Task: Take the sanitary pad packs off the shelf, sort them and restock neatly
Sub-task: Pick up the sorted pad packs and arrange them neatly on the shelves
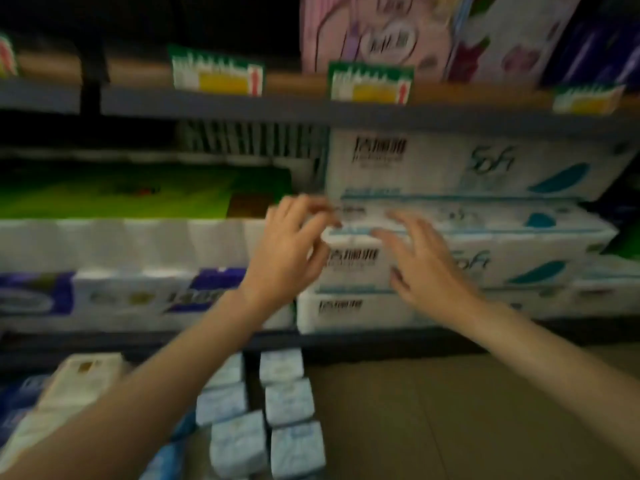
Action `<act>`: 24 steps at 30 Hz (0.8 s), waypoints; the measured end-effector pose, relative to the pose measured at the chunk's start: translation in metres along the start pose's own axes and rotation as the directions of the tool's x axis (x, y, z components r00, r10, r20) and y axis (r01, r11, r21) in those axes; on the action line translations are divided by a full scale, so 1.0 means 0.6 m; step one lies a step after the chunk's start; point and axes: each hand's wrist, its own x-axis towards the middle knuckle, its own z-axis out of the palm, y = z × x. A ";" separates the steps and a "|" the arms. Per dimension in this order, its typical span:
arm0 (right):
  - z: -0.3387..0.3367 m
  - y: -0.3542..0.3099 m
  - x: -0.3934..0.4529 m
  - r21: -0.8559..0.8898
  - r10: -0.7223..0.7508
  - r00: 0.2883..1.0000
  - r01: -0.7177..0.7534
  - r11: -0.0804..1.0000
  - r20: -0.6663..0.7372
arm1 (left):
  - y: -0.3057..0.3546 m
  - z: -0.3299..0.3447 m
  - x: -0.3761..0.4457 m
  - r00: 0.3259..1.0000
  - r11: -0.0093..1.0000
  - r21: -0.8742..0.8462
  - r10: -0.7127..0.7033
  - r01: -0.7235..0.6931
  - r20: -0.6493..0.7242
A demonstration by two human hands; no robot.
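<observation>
Frame blurred by motion. Landmark: stack of white-and-teal packs (467, 237) on middle shelf (311, 112). Left hand (291, 251) at stack's left end, fingers loosely curled, tips near pack corner; contact unclear, nothing held. Right hand (422, 261) in front of stack, fingers spread and straight, grip apart, holding nothing; cannot tell whether touching. Left of stack: green pack (138, 192) on white rolls (121, 244). Below stack: small pale blue packs (277, 410) in two rows. Above stack: yellow-green price tags (370, 83), pink pack (374, 32).
</observation>
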 end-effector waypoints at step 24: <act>0.506 -0.120 -0.131 0.444 -0.431 0.651 0.158 0.882 0.624 | -0.041 0.211 -0.446 0.080 0.928 0.343 -0.357 0.144 0.931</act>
